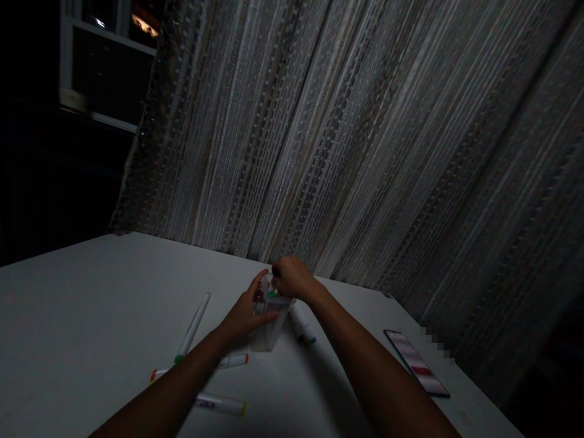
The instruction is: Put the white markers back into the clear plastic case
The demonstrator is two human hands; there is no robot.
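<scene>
My left hand (246, 316) is wrapped round the side of a clear plastic box (269, 334), thumb in front and fingers behind. The box stands upright on the white table. At its open top, my right hand (292, 277) has its fingers curled down around a marker with a green end (272, 294); most of that marker is hidden by the fingers and the box rim. White markers with blue and yellow ends (301, 325) lie just right of the box, below my right wrist.
A green-ended white marker (194, 325) lies left of my left forearm. An orange-ended marker (235, 361) and a yellow-ended marker (221, 403) lie nearer, partly behind that forearm. A phone (417, 363) rests at the right. A striped curtain (319, 134) hangs behind the table (91, 310).
</scene>
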